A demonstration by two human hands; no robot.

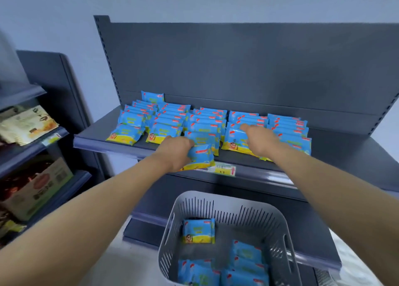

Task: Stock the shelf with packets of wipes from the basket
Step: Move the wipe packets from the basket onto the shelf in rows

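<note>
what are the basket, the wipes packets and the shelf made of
The basket looks like matte grey moulded plastic, given its slotted walls. The wipes packets seem glossy printed plastic film, judging by their sheen. The shelf is probably painted metal: dark grey, punched uprights.

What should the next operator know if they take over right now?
Left hand: holds one packet at the front edge of the shelf, ahead of the middle row.
Right hand: open, fingers laid on the stocked row next along to the right.
Done: five rows of packets on the shelf.
Left: place the held packet, then the spare packets in the basket below.
</note>
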